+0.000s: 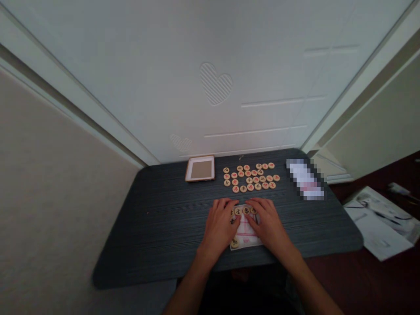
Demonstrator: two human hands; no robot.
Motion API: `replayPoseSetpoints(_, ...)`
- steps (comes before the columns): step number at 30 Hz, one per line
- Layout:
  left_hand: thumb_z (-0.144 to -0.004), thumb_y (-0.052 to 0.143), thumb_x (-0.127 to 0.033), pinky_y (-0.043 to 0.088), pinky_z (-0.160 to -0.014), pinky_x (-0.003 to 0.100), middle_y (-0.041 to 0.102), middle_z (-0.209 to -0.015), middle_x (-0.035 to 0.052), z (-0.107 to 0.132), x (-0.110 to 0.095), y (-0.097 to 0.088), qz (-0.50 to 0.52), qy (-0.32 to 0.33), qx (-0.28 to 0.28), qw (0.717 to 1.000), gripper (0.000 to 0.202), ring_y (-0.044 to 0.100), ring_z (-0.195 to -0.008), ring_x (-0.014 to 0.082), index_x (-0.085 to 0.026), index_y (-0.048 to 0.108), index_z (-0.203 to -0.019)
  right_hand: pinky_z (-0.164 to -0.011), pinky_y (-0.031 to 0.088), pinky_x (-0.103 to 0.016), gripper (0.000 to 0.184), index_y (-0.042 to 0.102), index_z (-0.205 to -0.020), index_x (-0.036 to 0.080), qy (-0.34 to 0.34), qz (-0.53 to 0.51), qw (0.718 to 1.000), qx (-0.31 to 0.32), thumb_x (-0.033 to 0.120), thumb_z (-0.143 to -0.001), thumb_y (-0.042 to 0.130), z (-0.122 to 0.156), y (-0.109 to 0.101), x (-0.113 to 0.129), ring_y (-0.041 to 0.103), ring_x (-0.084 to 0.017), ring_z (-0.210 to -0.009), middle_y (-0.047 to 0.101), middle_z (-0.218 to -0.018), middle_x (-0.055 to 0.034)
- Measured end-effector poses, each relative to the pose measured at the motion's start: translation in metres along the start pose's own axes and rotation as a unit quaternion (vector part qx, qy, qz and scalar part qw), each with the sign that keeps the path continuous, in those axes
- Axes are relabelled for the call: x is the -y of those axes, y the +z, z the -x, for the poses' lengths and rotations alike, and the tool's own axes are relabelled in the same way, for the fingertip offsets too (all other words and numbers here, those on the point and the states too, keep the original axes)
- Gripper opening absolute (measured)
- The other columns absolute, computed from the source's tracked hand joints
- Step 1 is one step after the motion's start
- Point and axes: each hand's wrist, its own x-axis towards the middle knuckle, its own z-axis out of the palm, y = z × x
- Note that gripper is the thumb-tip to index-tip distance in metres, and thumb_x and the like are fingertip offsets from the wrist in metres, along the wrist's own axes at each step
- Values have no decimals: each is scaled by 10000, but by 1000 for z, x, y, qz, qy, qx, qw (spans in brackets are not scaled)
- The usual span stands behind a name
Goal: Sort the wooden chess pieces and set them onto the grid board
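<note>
Xiangqi pieces (243, 211) stand in a short row along the top edge of a paper sheet (246, 232) near the front of the worktop (157, 232), with our hands closing on them from both sides. Our left hand (218, 227) and right hand (267, 226) lie palms down, close together but apart, their fingertips (254, 204) at the row; whether either clamps a piece we cannot tell. Their placing suggests the row is being steadied against the sheet. Another disc (234, 242) lies at the sheet's lower left corner. Farther along the worktop, more pieces form a loose cluster (251, 177), laid singly so their red and black characters face up. To its left sits a small square frame (200, 169) with a brown centre. A blurred packet (305, 179) on the right cannot be read, and most characters are too small to make out, though one in the row may be 七. Printed papers (377, 223) lie beyond the worktop, which stands against a white door (164, 87) embossed with a heart (215, 83).
</note>
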Motion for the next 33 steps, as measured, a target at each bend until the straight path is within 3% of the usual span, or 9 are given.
replayPoseSetpoints(7,-894,659,-257,438,-959,402,615,-1206,46,-3,-4,-2,-17,-5,16,1000,354,514,-1166,260,-274,629,-1246,-1000,491,-486,395,620,-1268,222,8,-4,1000,-6,201,-875,650,4,-3,-4,569,-294,-1139,657,-1208,-102)
replayPoseSetpoints(17,-892,686,-282,421,-927,433,661,-1151,39,-14,-9,-2,1,40,37,998,280,532,-1133,273,-292,668,-1171,-980,506,-509,401,613,-1264,226,27,-13,1000,-7,127,-878,566,7,-7,-9,596,-290,-1108,663,-1175,-101)
replayPoseSetpoints(22,-888,696,-315,428,-957,446,652,-1178,45,-10,-5,-2,19,46,10,999,339,541,-1144,270,-288,640,-1222,-996,512,-500,393,613,-1274,235,26,-18,999,-17,155,-891,573,9,-4,-10,605,-283,-1129,663,-1186,-99)
replayPoseSetpoints(27,-932,633,-277,450,-996,431,658,-1168,40,-4,9,-12,35,38,-48,997,244,565,-1135,244,-271,664,-1173,-997,525,-464,342,625,-1260,231,51,-45,996,-56,275,-923,594,14,-8,-8,610,-275,-1162,645,-1238,-110)
replayPoseSetpoints(33,-992,540,-307,487,-999,375,689,-1116,26,2,46,-21,65,13,-80,995,194,629,-1071,200,-251,676,-1119,-799,567,-357,255,696,-1099,218,114,-96,986,-76,370,-973,535,24,-22,-24,691,-225,-893,732,-1026,-77)
